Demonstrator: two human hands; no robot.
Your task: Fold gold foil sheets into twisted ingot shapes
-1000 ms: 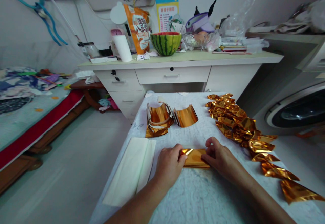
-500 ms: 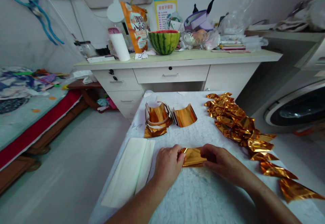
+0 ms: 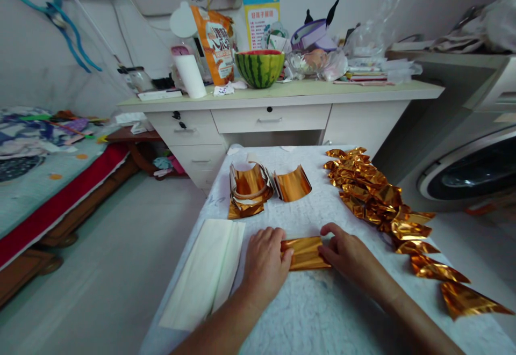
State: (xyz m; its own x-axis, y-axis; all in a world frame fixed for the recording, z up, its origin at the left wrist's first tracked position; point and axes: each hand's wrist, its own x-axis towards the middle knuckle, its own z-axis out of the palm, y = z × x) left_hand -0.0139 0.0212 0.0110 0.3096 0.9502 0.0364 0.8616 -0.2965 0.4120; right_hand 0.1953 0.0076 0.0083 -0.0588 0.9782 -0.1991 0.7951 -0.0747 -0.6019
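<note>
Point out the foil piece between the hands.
The flat gold strip, its ends at the left hand and right hand; the curved foil sheets lie farther away, the twisted foil pieces to the right.

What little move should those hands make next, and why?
Perhaps the right hand should gently press down the right end of the gold foil: its fingers are at that end, while the left hand lies at the opposite end, well placed to steady it.

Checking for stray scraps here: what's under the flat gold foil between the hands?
Pale cloth shows along the near and far edges of the gold foil. Whatever lies beneath is covered; the left hand covers part of the foil's left end.
</note>
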